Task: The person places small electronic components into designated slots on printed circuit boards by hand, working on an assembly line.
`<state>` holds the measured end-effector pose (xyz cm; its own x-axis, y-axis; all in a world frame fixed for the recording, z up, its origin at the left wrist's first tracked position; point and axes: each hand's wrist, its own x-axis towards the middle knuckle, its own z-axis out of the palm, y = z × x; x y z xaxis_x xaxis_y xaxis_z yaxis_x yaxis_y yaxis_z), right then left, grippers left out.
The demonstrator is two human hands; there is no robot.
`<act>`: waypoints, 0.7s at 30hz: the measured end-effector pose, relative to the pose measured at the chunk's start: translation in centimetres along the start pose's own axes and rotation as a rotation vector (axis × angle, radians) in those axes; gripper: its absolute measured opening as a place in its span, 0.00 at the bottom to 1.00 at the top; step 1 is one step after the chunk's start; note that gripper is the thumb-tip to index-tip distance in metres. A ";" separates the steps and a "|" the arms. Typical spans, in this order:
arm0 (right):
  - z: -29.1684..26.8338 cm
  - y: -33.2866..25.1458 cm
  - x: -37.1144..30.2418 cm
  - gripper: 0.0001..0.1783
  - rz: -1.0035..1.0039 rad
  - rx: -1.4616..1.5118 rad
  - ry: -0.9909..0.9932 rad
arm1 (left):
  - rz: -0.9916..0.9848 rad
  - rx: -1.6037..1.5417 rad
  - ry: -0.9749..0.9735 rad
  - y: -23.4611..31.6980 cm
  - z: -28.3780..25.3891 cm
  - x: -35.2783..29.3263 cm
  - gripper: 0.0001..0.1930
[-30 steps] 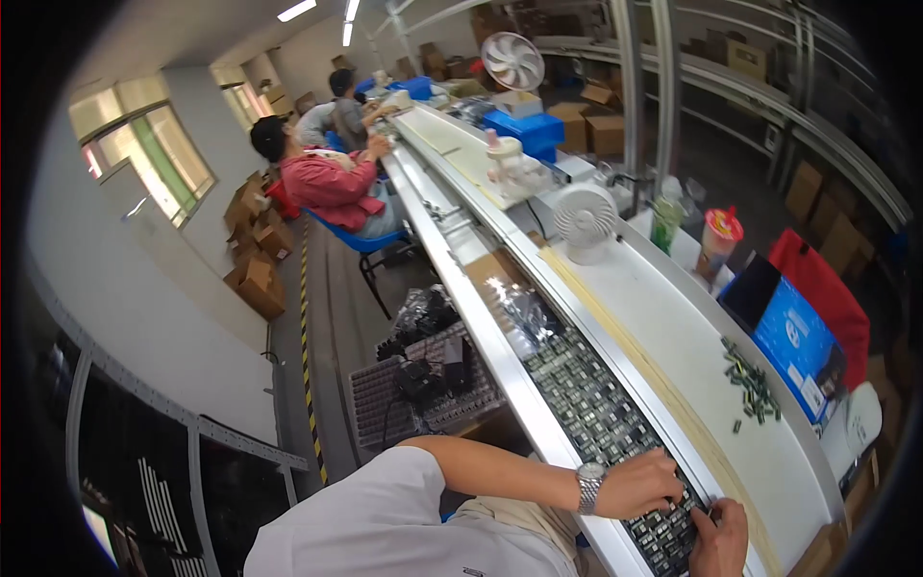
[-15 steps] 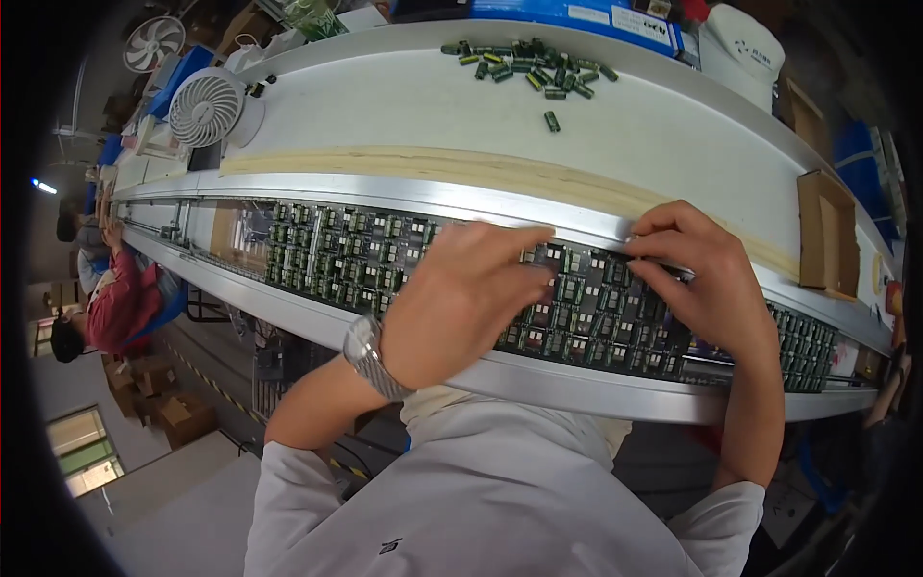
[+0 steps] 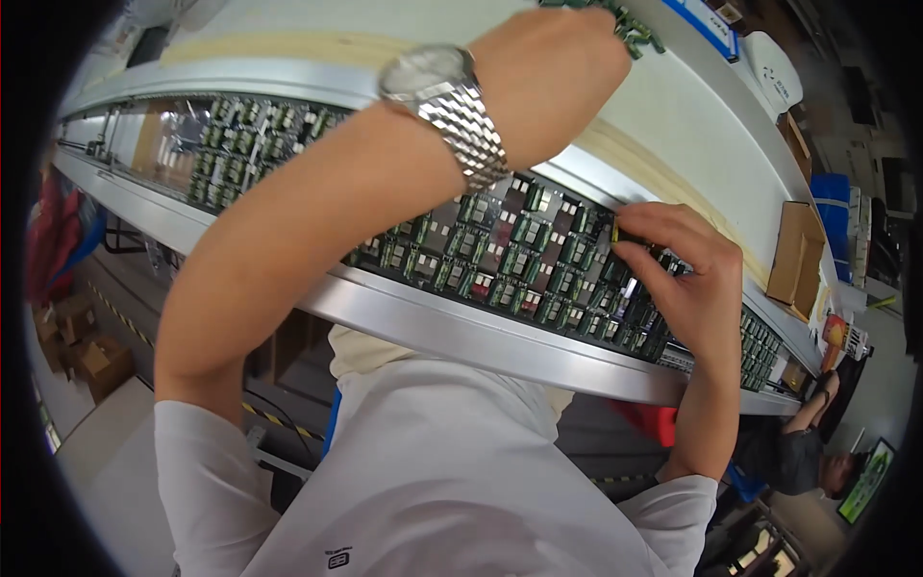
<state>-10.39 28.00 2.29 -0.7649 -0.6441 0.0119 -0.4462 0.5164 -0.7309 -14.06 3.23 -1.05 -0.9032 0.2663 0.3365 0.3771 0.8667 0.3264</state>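
Observation:
My left hand point(image 3: 558, 82), with a metal watch point(image 3: 452, 101) on its wrist, reaches across to the pile of dark green cylindrical capacitors point(image 3: 635, 34) at the far side. Its fingers are hidden behind the back of the hand. Between thumb and index finger of my right hand point(image 3: 687, 255) is a small green-and-yellow capacitor point(image 3: 615, 232), held just above the far edge of the circuit boards point(image 3: 519, 250). These dark boards, filled with rows of green and white parts, lie in a long metal rail track in front of me.
The track's near rail point(image 3: 433, 322) runs between my body and the boards. Beyond the far rail lies a pale wooden strip point(image 3: 635, 159). An open cardboard box point(image 3: 796, 255) stands at the right. Another person point(image 3: 803, 452) sits at the far right.
My left hand has moved from over the boards up and away to the capacitor pile. My right hand stays pinched near the far rail. The whole view has turned toward the right.

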 end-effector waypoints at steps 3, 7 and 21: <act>0.6 0.6 0.1 0.12 -0.014 -0.051 0.002 | -0.043 -0.264 0.113 -0.6 -1.2 -1.4 0.05; 0.6 0.9 -0.1 0.11 -0.135 -0.124 0.026 | -0.256 -0.478 -0.159 -0.8 -4.6 -2.4 0.04; 1.1 -0.5 -0.4 0.09 -0.140 -0.286 0.016 | -0.428 -0.493 -0.215 0.7 -5.3 -2.0 0.08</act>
<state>-9.35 27.33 1.89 -0.6927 -0.7126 0.1111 -0.6587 0.5623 -0.5000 -10.91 1.04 3.17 -0.9948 0.0650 -0.0782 -0.0193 0.6345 0.7727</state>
